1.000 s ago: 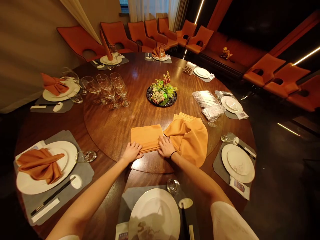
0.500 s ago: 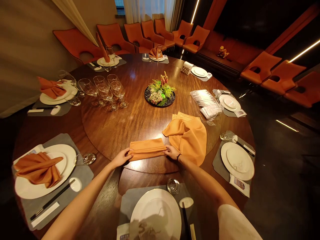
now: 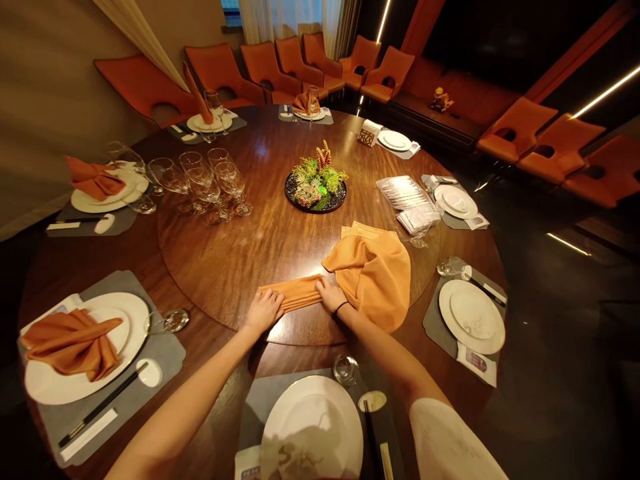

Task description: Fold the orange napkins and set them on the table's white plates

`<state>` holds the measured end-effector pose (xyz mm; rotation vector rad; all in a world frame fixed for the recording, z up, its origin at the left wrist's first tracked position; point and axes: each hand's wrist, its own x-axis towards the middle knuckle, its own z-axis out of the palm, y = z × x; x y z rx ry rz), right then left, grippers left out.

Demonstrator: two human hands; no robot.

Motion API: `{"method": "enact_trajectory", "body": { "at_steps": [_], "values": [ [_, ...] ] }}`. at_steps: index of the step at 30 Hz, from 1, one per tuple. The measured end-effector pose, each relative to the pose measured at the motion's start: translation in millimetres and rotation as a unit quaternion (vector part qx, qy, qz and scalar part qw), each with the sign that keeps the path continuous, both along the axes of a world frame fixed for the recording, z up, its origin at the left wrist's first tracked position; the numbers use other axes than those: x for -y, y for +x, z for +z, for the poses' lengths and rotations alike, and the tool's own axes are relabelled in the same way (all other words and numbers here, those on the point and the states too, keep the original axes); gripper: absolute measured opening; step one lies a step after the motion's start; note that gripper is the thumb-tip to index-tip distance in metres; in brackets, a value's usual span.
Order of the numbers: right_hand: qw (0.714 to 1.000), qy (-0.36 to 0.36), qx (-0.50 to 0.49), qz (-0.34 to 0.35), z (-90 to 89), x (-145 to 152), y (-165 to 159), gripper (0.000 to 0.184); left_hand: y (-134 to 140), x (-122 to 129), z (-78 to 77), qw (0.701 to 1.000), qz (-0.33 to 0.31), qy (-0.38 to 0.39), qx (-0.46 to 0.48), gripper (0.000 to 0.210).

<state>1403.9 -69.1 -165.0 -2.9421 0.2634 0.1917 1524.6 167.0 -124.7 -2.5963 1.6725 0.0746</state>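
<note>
At the inner round surface's [image 3: 250, 247] near edge, our fingers [image 3: 274, 299] now clamped on a pleated orange napkin [image 3: 299, 293], left hand [image 3: 264, 311] on its left end, right hand [image 3: 331, 295] on its right, rumpled orange cloth [image 3: 377, 277] just beside

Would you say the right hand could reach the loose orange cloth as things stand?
Probably yes: nothing visible blocks the right hand from the loose orange cloth beside it, though that hand is on the folded napkin.
</note>
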Motion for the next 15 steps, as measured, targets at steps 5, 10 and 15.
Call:
{"method": "enact_trajectory", "body": {
  "at_steps": [5, 10, 15],
  "values": [
    [0.994, -0.07, 0.062, 0.06, 22.7, -15, -4, 0.03, -5, 13, 1.5, 0.998, -0.029, 0.06, -0.013, 0.026],
    [0.979, -0.03, 0.057, 0.193, 34.8, -9, 6, 0.022, 1, 15, 5.1, 0.995, -0.031, 0.087, -0.027, 0.034],
    [0.976, 0.15, -0.013, 0.156, 72.3, 35, 19, 0.013, 18, -2, 35.6, 0.991, -0.072, 0.097, -0.062, 0.039]
  ]
}}
